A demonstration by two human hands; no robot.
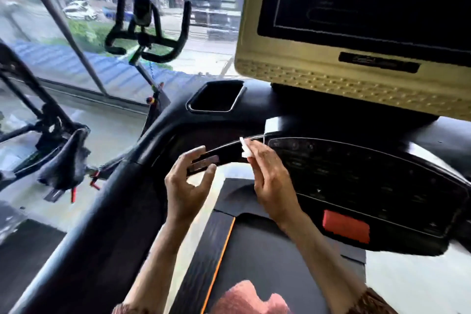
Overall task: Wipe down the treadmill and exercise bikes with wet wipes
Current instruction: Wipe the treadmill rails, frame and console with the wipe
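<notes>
Nearest, at the bottom edge, a pink fuzzy shape [251,297] lies over the black treadmill belt [254,245], too cut off to identify. A thin orange stripe [219,262] runs along the belt's left border. Above it, two bare forearms reach forward.

The right hand [270,181] pinches a small crumpled white wet wipe [244,150] at its fingertips. The wipe sticks out past the grip, up and to the left, and meets the upper edge of the curved black grip bar [229,153]. The left hand [188,186] holds nothing. Its fingers and thumb are loosely curved and apart, bracketing the bar's silvery sensor plates [204,163]; whether they touch the bar cannot be told. Between the two hands a stretch of bar is bare.

Just right of the wipe begins the glossy black control panel [356,178], with a red rectangular button [345,225] near its lower rim. Left of the hands, the thick black side rail [102,211] sweeps down toward the viewer.

Farther on sits a black rounded tray recess [216,97] and, above right, a beige-framed dark screen [356,20]. Well apart on the left are a black exercise-bike saddle [66,160] and, beyond it, black exercise-bike handlebars [147,33] against the glass window [38,46].
</notes>
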